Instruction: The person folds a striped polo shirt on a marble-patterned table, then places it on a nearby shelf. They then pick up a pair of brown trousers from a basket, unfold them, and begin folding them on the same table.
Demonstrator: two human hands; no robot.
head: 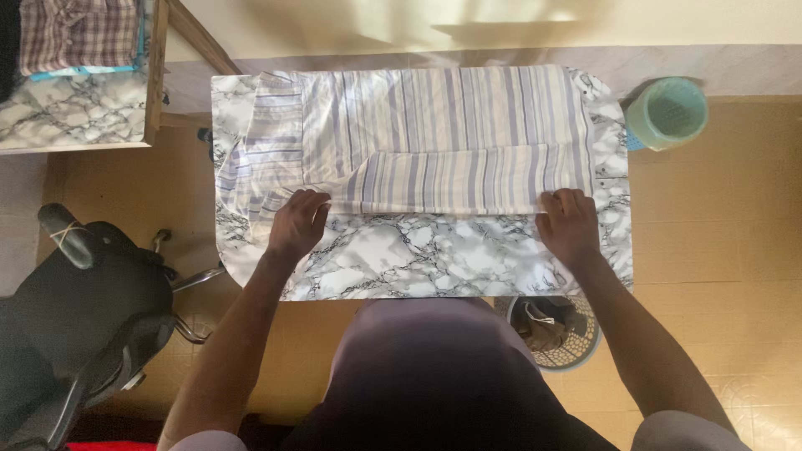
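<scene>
Pinching the striped shirt's (434,134) folded near edge — left hand (296,224), right hand (571,225) — both clamp opposite ends, keeping the fold taut on the marble-patterned table (418,259).

A striped shirt (434,134) in white, purple and beige lies spread across the marble-patterned counter (418,259) at the centre of the frame. The left hand (298,224) and the right hand (570,224) each pinch the near folded edge of the shirt, well apart. A green basket (667,113) stands on the floor at upper right. A black chair (75,309) sits at lower left.
</scene>
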